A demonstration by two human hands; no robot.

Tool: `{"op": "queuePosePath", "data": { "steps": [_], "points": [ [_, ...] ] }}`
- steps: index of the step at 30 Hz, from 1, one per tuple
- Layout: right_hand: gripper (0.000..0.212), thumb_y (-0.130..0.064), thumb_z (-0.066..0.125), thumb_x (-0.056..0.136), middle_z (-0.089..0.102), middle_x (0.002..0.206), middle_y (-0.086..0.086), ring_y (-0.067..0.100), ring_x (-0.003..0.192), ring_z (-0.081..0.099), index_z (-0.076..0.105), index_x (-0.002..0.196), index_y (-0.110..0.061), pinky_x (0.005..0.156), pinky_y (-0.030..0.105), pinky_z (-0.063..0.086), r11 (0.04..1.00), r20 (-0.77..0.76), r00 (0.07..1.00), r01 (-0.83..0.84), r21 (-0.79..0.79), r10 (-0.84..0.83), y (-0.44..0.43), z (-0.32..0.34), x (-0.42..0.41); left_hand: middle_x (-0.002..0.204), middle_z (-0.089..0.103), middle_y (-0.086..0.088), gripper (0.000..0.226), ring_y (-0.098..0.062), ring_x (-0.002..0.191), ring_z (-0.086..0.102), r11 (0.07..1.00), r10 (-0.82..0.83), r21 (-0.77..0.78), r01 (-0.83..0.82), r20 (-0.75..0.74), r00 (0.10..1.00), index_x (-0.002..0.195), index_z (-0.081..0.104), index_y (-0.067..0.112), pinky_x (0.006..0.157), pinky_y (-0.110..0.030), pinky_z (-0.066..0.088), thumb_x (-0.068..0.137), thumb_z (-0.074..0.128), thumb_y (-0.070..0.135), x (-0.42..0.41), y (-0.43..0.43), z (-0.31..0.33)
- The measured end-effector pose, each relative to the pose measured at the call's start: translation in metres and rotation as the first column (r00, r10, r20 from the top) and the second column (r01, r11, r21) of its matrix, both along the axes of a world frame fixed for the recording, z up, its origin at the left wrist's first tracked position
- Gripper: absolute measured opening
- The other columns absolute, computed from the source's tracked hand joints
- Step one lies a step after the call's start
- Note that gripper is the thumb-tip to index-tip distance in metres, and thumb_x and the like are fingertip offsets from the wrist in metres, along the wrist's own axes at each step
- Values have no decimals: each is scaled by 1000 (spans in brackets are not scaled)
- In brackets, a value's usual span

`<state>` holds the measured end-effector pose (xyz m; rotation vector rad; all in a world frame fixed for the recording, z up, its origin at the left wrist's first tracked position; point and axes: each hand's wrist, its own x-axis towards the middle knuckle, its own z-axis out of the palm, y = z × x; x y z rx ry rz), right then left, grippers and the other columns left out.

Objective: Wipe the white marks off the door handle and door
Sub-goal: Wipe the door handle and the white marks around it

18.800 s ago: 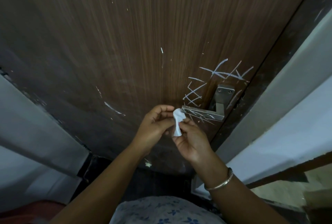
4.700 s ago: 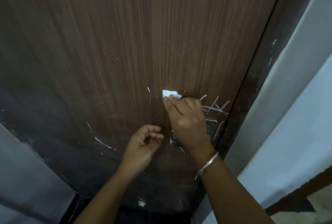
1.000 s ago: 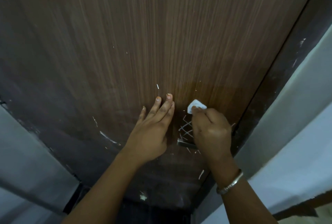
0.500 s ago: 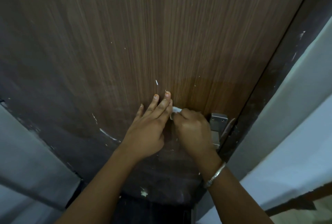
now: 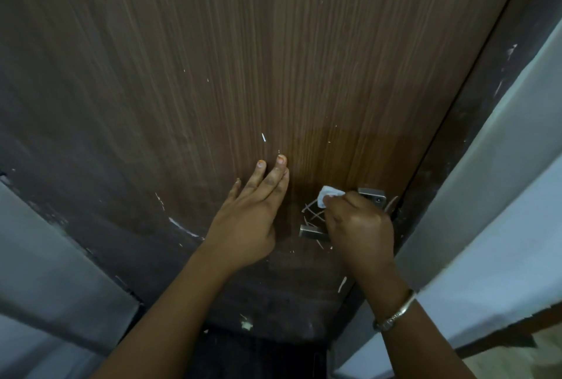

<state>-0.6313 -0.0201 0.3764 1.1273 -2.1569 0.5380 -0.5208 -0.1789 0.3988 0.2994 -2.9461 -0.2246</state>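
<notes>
A grey wall edges the scene at far left, beside a dark wood-grain door that fills most of the view. Low on the door's left part runs a pale streak, and higher up, near the middle, sits a small white fleck.

A person's left hand lies flat against the door just below that fleck. Its fingers are straight and held close together, the little finger a shade apart; the thumb is hidden.

Just right of that hand, a patch of crossed white marks shows on the wood, directly above the free end of the metal door handle.

The right hand covers the rest of the lever. Its fingers are curled and pinch a small white wad of tissue or cloth, which one cannot tell. The wad is pressed to the door at the upper right edge of the marks, between them and the handle's mounting plate. A metal bangle circles the right wrist.

Below the handle, near the door's edge, is another short white dash. To the right stand the dark door frame, flecked with pale spots, and then a light wall.
</notes>
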Motion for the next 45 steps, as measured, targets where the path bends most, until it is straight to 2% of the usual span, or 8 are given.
{"op": "queuePosePath", "data": {
  "steps": [4, 10, 19, 23, 31, 35, 40, 45],
  "points": [
    [24, -16, 51, 88, 69, 74, 13, 23, 64, 67, 70, 81, -2, 60, 29, 56, 993, -43, 999, 8, -120, -13, 4, 3, -4, 139, -44, 22, 91, -11, 134, -31, 1000, 8, 14, -8, -8, 1000, 137, -23, 32, 116, -46, 5, 80, 45, 10, -1, 2, 0],
    [6, -8, 72, 77, 68, 72, 12, 23, 59, 65, 69, 74, -4, 56, 28, 55, 1000, 22, 1000, 9, -29, -8, 6, -7, -3, 137, -43, 24, 86, -10, 134, -29, 1000, 20, 5, -19, -22, 1000, 144, -13, 27, 114, -47, 9, 81, 44, 13, -1, 4, 0],
    [18, -13, 55, 86, 68, 81, 16, 27, 73, 65, 69, 85, -2, 65, 28, 52, 964, -43, 999, 8, -265, -20, 14, 2, -3, 140, -40, 20, 86, -11, 133, -28, 999, 28, 24, -27, -30, 999, 144, -11, 25, 115, -46, 9, 81, 45, 12, -1, 6, 0],
    [21, -14, 52, 84, 62, 87, 19, 26, 75, 58, 66, 96, -3, 67, 18, 39, 875, 121, 987, 148, -461, -103, 34, 5, -9, 137, -42, 23, 85, -10, 134, -24, 998, 35, 51, -33, -43, 998, 145, -8, 24, 114, -43, 8, 81, 47, 12, -2, 11, 2],
    [20, -5, 52, 90, 59, 95, 24, 18, 89, 56, 65, 102, 4, 78, 16, 44, 854, 168, 981, 172, -490, -101, 43, -6, -13, 139, 45, -8, 55, -23, 121, 49, 983, 0, 173, 58, -318, 948, 134, 43, 13, 96, -40, 48, 83, 58, 24, -4, 38, -17],
    [28, -22, 46, 97, 59, 112, 7, -14, 100, 43, 63, 115, -8, 83, -4, 30, 804, 428, 902, 216, -554, 53, 41, -18, -18, 110, 55, -5, 48, -18, 93, 58, 979, 34, 199, 38, -344, 938, 124, 49, 16, 71, -29, 49, 81, 57, 36, -3, 35, -21],
    [26, -19, 54, 95, 62, 80, 8, 9, 72, 54, 70, 98, 1, 64, 20, 48, 835, 268, 963, 182, -519, -43, 39, -31, -23, 98, 58, -2, 37, -15, 82, 58, 976, 21, 210, 62, -372, 928, 111, 57, 15, 61, -26, 47, 79, 64, 30, -3, 39, -24],
    [22, -14, 56, 92, 61, 71, 13, 23, 59, 56, 73, 97, 0, 60, 19, 41, 860, 145, 978, 202, -469, -150, 41, -49, -22, 93, 57, 1, 32, -8, 71, 53, 974, 16, 219, 67, -358, 934, 107, 58, 17, 55, -25, 45, 78, 67, 27, -2, 43, -29]
  ]
}}
